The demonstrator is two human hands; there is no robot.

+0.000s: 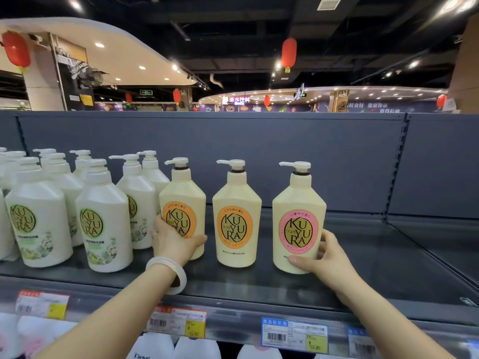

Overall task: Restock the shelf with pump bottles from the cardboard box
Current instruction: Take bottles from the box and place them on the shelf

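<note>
Left hand [174,240] gripping the lower part of the left orange-label bottle [183,206], with fingers curling around its left side and the thumb lying across the front under the round label. Wearing a thin ring on one finger and a pale white bangle [168,274] on the wrist. Right hand [320,257] gripping the pink-label bottle [298,218] near its base, thumb pressing on the front low corner, other fingers wrapping around the right side and partly hiding behind the bottle.

Standing upright on the dark grey shelf [259,288], both bottles, near the front part of it. Standing between them, touched by no hand, the middle orange-label bottle [236,216], apart from both neighbours. Showing cream bodies, white pump heads pointing to the left, and the word KUYURA on the round labels, all three.

Crowding the left part of the same shelf, in several rows, white bottles with green labels [103,221], the nearest ones standing just beside the left orange-label bottle, behind the left hand. Lying bare and dark to the right of the pink-label bottle, the shelf surface, with a grey back panel [259,151] rising behind.

Hanging on the front edge of the shelf, price tags: an orange and yellow tag [178,323] under the left forearm and a blue and white tag [294,335] between the two forearms. Showing below the edge, tops of white bottles [153,347] on a lower level. Hanging from the dark ceiling far behind, red lanterns [288,53] and many small lights.
</note>
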